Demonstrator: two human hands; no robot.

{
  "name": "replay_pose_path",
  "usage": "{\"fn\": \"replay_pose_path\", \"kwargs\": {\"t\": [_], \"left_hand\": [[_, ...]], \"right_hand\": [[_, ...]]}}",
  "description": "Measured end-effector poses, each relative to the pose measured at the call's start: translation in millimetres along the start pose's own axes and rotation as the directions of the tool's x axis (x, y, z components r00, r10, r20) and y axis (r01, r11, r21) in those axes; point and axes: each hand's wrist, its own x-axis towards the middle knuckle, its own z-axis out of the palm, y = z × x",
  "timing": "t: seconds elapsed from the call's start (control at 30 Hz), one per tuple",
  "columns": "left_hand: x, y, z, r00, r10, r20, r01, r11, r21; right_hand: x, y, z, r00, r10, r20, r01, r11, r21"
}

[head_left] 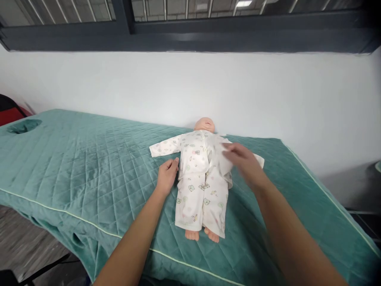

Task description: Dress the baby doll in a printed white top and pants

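A baby doll [205,124] lies on its back, head toward the wall, feet toward me. It wears a white printed baby shirt [193,155] with arms spread, and matching trousers [190,198] with bare feet showing below. My left hand [168,174] is closed, thumb against curled fingers, right beside the shirt's side under the sleeve on the left; whether cloth is between the fingers is hidden. Over the chest on the right, my right hand [245,163] is smeared by motion. Its closed fingers are on the shirt's front flap, whose pale cloth is blurred too.
A green quilted cover [119,159] spreads over the bed, with a face hole [25,126] at the far left. Behind stands a white wall [119,83] below a dark window frame [208,35]. Something red and black [12,111] is at the left edge.
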Motion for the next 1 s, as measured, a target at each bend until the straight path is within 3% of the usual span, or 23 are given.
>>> {"fn": "replay_pose_path", "kwargs": {"t": [0.07, 0.13, 0.3, 0.4, 0.53, 0.67, 0.8, 0.9, 1.0], "left_hand": [[0.8, -0.5, 0.1, 1.0, -0.002, 0.006, 0.002, 1.0, -0.004], [1.9, -1.0, 0.1, 1.0, -0.002, 0.015, 0.003, 1.0, -0.014], [-0.2, -2.5, -1.5, 0.999, 0.011, 0.03, -0.011, 1.0, -0.008], [-1.0, -0.1, 0.1, 1.0, 0.025, -0.014, -0.025, 1.0, 0.008], [24.1, 19.8, 17.2, 0.966, 0.214, -0.147, -0.213, 0.977, 0.023], [86.5, 53.4, 52.8, 0.922, 0.38, -0.076, -0.369, 0.921, 0.127], [134.5, 67.2, 84.2, 0.954, 0.299, -0.007, -0.287, 0.923, 0.255], [138.3, 64.0, 91.4, 0.96, 0.249, 0.128, -0.277, 0.91, 0.309], [129.8, 62.2, 88.9, 0.955, 0.202, 0.216, -0.263, 0.915, 0.306]], "right_hand": [[-4.1, -12.1, 12.6, 0.986, -0.027, 0.165, 0.071, 0.961, -0.267], [-10.4, -14.4, 20.2, 0.979, -0.014, 0.205, 0.084, 0.937, -0.339], [-23.3, 3.0, 19.6, 0.997, 0.042, 0.059, -0.037, 0.995, -0.09], [-21.6, 10.3, 15.7, 0.999, -0.012, -0.04, 0.012, 1.0, -0.001], [10.9, 13.0, 13.9, 0.978, -0.069, -0.198, 0.068, 0.998, -0.014], [74.8, 16.5, 21.7, 0.945, -0.125, -0.301, 0.003, 0.927, -0.375], [115.8, 27.6, 38.7, 0.971, -0.056, -0.234, -0.117, 0.741, -0.661], [118.2, 35.5, 48.1, 0.979, -0.022, -0.2, -0.131, 0.684, -0.718], [114.4, 37.5, 50.1, 0.982, 0.003, -0.188, -0.14, 0.679, -0.72]]}}
